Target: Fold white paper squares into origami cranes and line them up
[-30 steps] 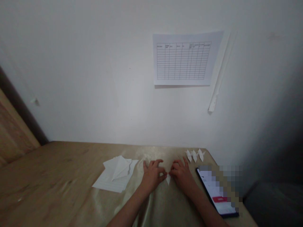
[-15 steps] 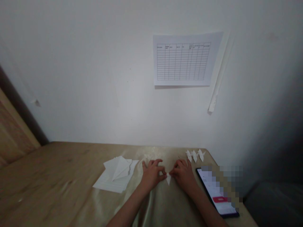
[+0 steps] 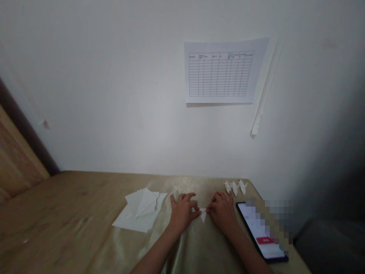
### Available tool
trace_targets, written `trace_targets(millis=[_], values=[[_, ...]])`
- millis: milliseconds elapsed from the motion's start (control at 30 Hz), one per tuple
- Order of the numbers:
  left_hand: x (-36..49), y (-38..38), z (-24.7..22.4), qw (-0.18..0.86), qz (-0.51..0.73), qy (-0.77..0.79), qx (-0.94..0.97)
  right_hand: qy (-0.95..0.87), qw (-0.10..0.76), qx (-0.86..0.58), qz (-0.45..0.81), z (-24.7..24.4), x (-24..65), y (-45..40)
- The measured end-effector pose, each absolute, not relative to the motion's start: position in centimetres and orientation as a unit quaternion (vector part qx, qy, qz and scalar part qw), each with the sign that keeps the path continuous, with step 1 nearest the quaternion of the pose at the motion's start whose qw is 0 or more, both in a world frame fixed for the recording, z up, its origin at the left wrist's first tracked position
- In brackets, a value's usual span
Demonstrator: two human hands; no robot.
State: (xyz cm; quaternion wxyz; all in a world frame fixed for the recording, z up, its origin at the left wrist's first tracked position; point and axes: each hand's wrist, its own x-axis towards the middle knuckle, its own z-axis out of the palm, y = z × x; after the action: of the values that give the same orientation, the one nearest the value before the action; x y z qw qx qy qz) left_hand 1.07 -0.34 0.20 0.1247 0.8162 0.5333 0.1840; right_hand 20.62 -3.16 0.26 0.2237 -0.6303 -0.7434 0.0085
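Between my hands is a small folded white paper, its point facing down toward me. My left hand pinches its left side between thumb and forefinger, with the other fingers raised. On the opposite side, my right hand grips the paper's right corner in a similar pinch. Beyond my right hand stand three small folded paper cranes in a row near the table's back right corner. To the left lies a stack of white paper sheets, with a folded sheet on top.
A smartphone with a lit screen lies by the table's right edge, beside my right forearm. The table's satin cloth is wrinkled near my left arm. A printed chart hangs on the wall behind.
My right hand has shifted slightly to the right, so more of the folded paper's top shows between my fingers. My left hand stays almost in place.
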Motion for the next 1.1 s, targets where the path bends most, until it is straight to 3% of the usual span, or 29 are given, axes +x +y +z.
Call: trace_targets(millis=[467, 733, 1100], values=[[0.9, 0.2, -0.4, 0.138, 0.206, 0.502, 0.828, -0.743, 0.264, -0.611, 0.076, -1.5, 21.4, -2.2], [1.0, 0.1, -0.3, 0.131, 0.201, 0.490, 0.838, -0.760, 0.239, -0.599, 0.079, -2.0, 21.3, -2.0], [1.2, -0.1, 0.4, 0.100, 0.170, 0.515, 0.834, -0.746, 0.185, -0.637, 0.060, 0.8, 20.8, -3.0]])
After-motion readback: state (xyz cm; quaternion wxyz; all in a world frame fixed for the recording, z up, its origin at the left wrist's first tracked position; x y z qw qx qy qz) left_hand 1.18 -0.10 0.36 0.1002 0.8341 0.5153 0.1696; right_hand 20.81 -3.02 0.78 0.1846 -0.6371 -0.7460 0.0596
